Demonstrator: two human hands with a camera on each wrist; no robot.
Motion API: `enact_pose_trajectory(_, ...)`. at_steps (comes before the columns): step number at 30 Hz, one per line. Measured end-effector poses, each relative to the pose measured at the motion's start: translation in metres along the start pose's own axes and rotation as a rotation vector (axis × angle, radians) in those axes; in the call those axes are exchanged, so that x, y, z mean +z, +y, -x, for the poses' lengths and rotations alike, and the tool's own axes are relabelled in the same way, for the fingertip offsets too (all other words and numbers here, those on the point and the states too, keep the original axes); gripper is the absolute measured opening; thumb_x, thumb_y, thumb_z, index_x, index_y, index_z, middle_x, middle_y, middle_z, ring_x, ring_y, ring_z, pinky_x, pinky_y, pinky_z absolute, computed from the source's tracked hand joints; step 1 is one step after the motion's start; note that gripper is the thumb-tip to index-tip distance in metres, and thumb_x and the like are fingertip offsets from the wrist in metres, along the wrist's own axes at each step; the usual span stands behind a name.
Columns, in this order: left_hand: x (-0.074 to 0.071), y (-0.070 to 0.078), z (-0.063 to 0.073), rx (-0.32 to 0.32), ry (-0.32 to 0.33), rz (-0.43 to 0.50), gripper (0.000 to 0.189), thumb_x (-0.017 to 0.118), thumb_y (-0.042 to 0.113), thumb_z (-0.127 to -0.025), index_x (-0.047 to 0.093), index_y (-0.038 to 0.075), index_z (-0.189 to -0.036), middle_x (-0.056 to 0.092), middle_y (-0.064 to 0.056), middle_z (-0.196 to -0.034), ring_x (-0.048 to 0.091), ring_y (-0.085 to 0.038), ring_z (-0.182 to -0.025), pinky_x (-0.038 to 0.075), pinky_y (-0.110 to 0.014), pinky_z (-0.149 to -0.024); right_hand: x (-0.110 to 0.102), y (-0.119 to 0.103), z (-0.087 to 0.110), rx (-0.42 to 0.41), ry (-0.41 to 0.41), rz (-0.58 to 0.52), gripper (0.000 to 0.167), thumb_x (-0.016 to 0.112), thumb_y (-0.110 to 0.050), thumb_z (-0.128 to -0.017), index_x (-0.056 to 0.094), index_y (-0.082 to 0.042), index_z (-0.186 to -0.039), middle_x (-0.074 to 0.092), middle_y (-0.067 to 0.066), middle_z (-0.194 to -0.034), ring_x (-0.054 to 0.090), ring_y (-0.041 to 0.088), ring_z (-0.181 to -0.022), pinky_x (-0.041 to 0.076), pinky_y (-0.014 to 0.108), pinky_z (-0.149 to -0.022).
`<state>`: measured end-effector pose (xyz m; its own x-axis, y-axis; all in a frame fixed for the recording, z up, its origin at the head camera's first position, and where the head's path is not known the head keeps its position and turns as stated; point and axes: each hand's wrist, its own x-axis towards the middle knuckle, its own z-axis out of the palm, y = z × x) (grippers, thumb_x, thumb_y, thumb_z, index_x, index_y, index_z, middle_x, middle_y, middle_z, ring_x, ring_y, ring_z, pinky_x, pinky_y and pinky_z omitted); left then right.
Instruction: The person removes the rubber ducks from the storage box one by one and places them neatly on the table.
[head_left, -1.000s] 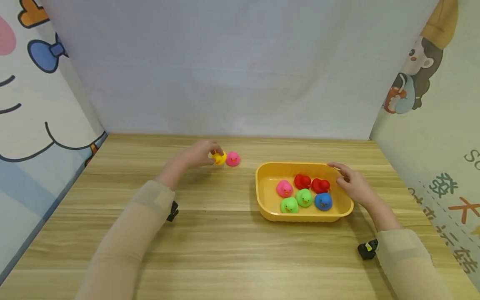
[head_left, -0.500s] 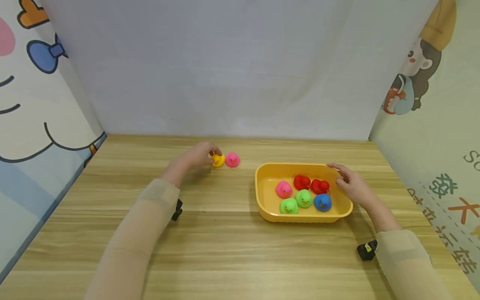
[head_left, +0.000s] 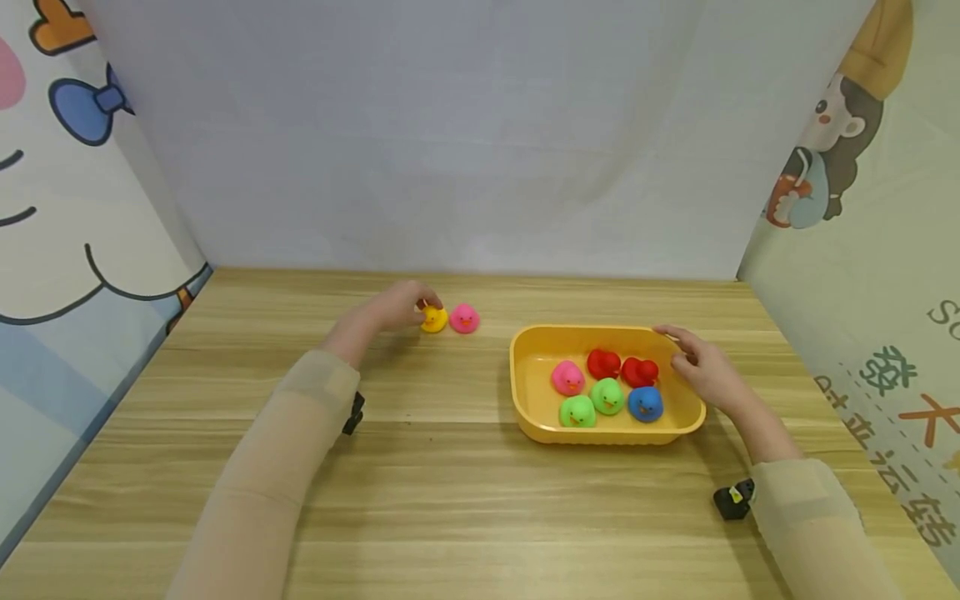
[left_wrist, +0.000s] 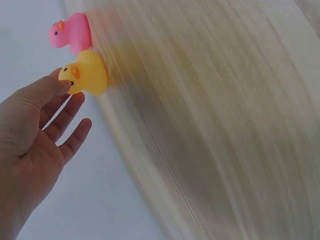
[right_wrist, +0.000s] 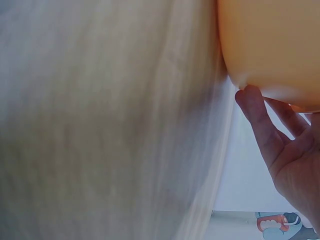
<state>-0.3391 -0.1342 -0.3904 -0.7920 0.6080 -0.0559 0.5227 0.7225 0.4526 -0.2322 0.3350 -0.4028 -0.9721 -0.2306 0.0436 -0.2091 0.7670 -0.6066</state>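
Observation:
My left hand (head_left: 401, 306) pinches a yellow rubber duck (left_wrist: 93, 72) by its head, thumb on the near side. Whether the duck bears on the table or is slightly raised I cannot tell. Just to its right stands a pink rubber duck (head_left: 465, 318), untouched. At the right, my right hand (head_left: 705, 368) holds the right end of a yellow plastic basket (head_left: 527, 383); in the right wrist view one fingertip presses its outer wall. In the basket lie another pink duck (head_left: 568, 378), two red ducks (head_left: 603, 363), two green ducks (head_left: 607, 396) and a blue duck (head_left: 646, 404).
The wood-grain table (head_left: 450, 508) runs back to a pale cloth wall (head_left: 480, 142). Printed cartoon panels stand at both sides. Small black devices (head_left: 733, 500) sit at both wrists.
The left hand and the yellow duck have shifted slightly left, and the gap to the pink duck is a little wider. The right hand and basket stay in place.

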Motion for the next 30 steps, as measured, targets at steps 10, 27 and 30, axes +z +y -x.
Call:
enact_pose_trajectory(10,-0.003,0.0,0.001,0.006,-0.005,0.007,0.034,0.057,-0.001,-0.089,0.058,-0.006,-0.123,0.058,-0.022,-0.123,0.053,-0.036,-0.115,0.042,-0.046,-0.1,0.0,-0.001,0.0,0.003,-0.005,0.0,0.048,0.043,-0.001,-0.094,0.041,-0.009,-0.141,0.056,0.029,-0.113,0.043,0.019,-0.065,0.04,0.025,-0.056)
enact_pose_trajectory(27,-0.017,0.018,0.018,-0.003,0.077,-0.037,0.039,0.062,0.008,-0.089,0.055,-0.004,-0.126,0.056,-0.02,-0.128,0.052,-0.037,-0.116,0.042,-0.047,-0.1,0.0,-0.001,0.0,-0.014,0.007,0.002,0.047,0.043,0.0,-0.093,0.042,-0.008,-0.14,0.058,0.027,-0.106,0.047,0.023,-0.071,0.04,0.025,-0.057)
enact_pose_trajectory(30,-0.019,0.024,0.021,0.0,0.079,-0.05,0.04,0.063,0.009,-0.089,0.055,-0.004,-0.126,0.057,-0.019,-0.127,0.051,-0.036,-0.117,0.042,-0.047,-0.1,0.0,-0.001,0.0,-0.012,0.007,0.003,0.047,0.044,-0.001,-0.093,0.043,-0.009,-0.14,0.057,0.019,-0.083,0.041,0.017,-0.06,0.039,0.024,-0.055)
